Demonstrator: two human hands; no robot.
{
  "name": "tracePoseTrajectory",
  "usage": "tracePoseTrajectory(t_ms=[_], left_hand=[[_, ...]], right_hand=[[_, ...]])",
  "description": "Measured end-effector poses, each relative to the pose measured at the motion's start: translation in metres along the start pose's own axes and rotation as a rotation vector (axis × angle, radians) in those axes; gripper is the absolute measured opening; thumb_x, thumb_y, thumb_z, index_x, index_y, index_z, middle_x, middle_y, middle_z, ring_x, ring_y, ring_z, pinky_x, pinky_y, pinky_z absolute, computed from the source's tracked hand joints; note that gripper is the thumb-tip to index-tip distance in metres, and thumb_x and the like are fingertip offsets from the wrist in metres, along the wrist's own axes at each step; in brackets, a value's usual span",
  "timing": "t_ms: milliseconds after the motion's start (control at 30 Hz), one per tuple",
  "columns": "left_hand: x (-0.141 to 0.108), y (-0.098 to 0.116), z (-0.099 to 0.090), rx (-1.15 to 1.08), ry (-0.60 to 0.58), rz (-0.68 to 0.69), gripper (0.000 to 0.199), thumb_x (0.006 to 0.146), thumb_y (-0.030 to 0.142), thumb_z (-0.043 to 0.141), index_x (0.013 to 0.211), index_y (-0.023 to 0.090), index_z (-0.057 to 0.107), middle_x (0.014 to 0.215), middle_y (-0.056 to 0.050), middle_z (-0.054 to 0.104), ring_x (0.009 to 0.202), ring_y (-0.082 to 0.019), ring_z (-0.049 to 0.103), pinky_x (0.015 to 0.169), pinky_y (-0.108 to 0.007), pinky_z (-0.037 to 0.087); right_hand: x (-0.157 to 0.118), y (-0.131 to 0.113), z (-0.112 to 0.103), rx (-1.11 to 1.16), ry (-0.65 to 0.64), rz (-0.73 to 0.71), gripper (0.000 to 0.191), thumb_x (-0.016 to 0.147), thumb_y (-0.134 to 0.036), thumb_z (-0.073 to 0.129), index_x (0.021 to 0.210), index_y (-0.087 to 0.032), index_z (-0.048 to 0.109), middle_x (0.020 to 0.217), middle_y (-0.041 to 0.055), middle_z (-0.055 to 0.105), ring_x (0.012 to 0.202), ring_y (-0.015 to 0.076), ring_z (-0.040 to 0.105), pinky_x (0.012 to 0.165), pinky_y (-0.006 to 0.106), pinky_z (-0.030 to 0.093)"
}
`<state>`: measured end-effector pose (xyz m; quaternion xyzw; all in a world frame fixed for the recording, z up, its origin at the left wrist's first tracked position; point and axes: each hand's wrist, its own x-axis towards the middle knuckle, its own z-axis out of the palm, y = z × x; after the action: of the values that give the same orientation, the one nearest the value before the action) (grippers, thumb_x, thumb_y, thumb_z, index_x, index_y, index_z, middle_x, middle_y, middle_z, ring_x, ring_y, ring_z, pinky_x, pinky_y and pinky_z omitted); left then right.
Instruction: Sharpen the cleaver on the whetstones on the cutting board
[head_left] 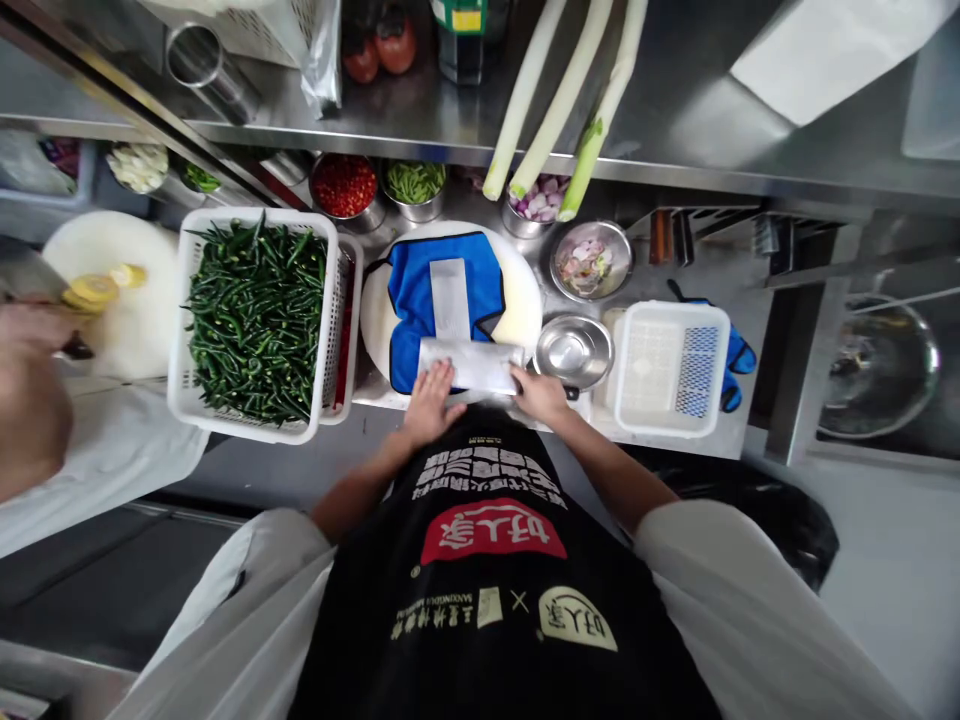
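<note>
A wide metal cleaver blade (476,366) lies crosswise at the near edge of a blue cloth (411,290). My right hand (541,396) is closed round its dark handle, whose end shows past the palm. Fingers of my left hand (433,402) rest flat on the left part of the blade, with the thumb held apart. Just beyond the blade, a pale grey rectangular block (450,298) lies lengthwise on the cloth. Under the cloth is a round white cutting board (523,290).
A basket of green chillies (259,320) stands left; beyond it a person's hand (37,330) is by another board (142,330). At right are a metal bowl (574,352) and white basket (660,365). Leeks (555,110) overhang the shelf (697,130).
</note>
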<state>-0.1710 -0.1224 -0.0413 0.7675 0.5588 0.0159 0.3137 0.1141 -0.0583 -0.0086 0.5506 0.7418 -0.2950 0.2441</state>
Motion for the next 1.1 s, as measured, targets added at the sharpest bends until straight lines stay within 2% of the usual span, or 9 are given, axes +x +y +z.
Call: tracePoseTrajectory(t_ms=[67, 233, 300, 467, 533, 667, 733, 900, 1100], left_hand=[[-0.008, 0.005, 0.007, 0.004, 0.0, -0.037, 0.084, 0.104, 0.065, 0.039, 0.171, 0.015, 0.03, 0.176, -0.015, 0.023, 0.166, -0.03, 0.018, 0.135, -0.051, 0.02], [0.069, -0.047, -0.031, -0.002, 0.14, -0.114, 0.085, 0.105, 0.065, 0.037, 0.171, 0.011, 0.029, 0.177, -0.016, 0.018, 0.167, -0.031, 0.011, 0.135, -0.054, 0.01], [0.065, -0.047, -0.033, -0.014, 0.145, -0.088, 0.085, 0.105, 0.064, 0.036, 0.171, 0.011, 0.029, 0.177, -0.016, 0.018, 0.167, -0.03, 0.011, 0.135, -0.055, 0.01], [-0.015, 0.005, 0.011, -0.031, 0.044, -0.081, 0.083, 0.106, 0.066, 0.034, 0.17, 0.014, 0.032, 0.176, -0.014, 0.023, 0.167, -0.028, 0.015, 0.135, -0.051, 0.018], [-0.004, 0.001, 0.008, -0.034, 0.055, -0.11, 0.083, 0.105, 0.066, 0.034, 0.17, 0.015, 0.032, 0.176, -0.013, 0.022, 0.167, -0.028, 0.016, 0.135, -0.052, 0.018], [0.06, -0.039, -0.026, -0.043, 0.163, -0.125, 0.082, 0.106, 0.064, 0.034, 0.171, 0.014, 0.03, 0.177, -0.014, 0.02, 0.167, -0.029, 0.012, 0.135, -0.055, 0.011], [0.056, -0.037, -0.027, -0.042, 0.165, -0.104, 0.083, 0.106, 0.065, 0.032, 0.171, 0.013, 0.03, 0.177, -0.015, 0.019, 0.167, -0.03, 0.012, 0.135, -0.055, 0.012], [-0.008, 0.003, 0.007, -0.024, 0.057, -0.097, 0.084, 0.106, 0.068, 0.031, 0.17, 0.013, 0.033, 0.175, -0.014, 0.024, 0.167, -0.028, 0.016, 0.135, -0.052, 0.018], [0.06, -0.035, -0.025, -0.028, 0.134, -0.084, 0.084, 0.106, 0.066, 0.034, 0.172, 0.014, 0.028, 0.178, -0.013, 0.018, 0.167, -0.029, 0.01, 0.136, -0.052, 0.01]], right_hand=[[0.003, 0.003, -0.001, -0.012, -0.025, -0.017, 0.063, 0.096, -0.032, 0.062, 0.158, -0.029, 0.052, 0.119, 0.0111, 0.077, 0.103, 0.0303, 0.074, 0.084, 0.037, 0.054], [0.083, -0.012, -0.059, -0.004, 0.193, -0.104, 0.065, 0.097, -0.033, 0.061, 0.16, -0.029, 0.047, 0.126, 0.0112, 0.075, 0.112, 0.0314, 0.072, 0.091, 0.039, 0.052], [0.078, -0.015, -0.056, -0.01, 0.179, -0.099, 0.066, 0.097, -0.033, 0.061, 0.161, -0.028, 0.046, 0.123, 0.0111, 0.076, 0.111, 0.0314, 0.072, 0.09, 0.038, 0.052], [0.009, 0.0, -0.006, -0.04, -0.041, -0.064, 0.064, 0.096, -0.033, 0.061, 0.159, -0.028, 0.05, 0.122, 0.0109, 0.076, 0.103, 0.0294, 0.073, 0.084, 0.036, 0.053], [0.023, 0.002, -0.016, -0.035, -0.01, -0.078, 0.063, 0.096, -0.033, 0.062, 0.158, -0.03, 0.052, 0.123, 0.0101, 0.076, 0.104, 0.0294, 0.073, 0.086, 0.037, 0.053], [0.083, -0.007, -0.058, -0.016, 0.186, -0.114, 0.064, 0.095, -0.035, 0.063, 0.158, -0.029, 0.051, 0.124, 0.0113, 0.075, 0.11, 0.032, 0.071, 0.09, 0.038, 0.052], [0.077, -0.01, -0.054, -0.026, 0.183, -0.106, 0.066, 0.095, -0.035, 0.062, 0.159, -0.029, 0.049, 0.123, 0.0114, 0.076, 0.109, 0.0321, 0.072, 0.088, 0.038, 0.052], [0.018, 0.001, -0.008, -0.028, -0.018, -0.082, 0.066, 0.095, -0.033, 0.061, 0.16, -0.03, 0.049, 0.123, 0.0088, 0.077, 0.102, 0.028, 0.073, 0.085, 0.035, 0.053], [0.072, -0.004, -0.049, -0.005, 0.202, -0.084, 0.067, 0.095, -0.036, 0.063, 0.16, -0.028, 0.049, 0.125, 0.0109, 0.076, 0.11, 0.0321, 0.072, 0.089, 0.038, 0.052]])
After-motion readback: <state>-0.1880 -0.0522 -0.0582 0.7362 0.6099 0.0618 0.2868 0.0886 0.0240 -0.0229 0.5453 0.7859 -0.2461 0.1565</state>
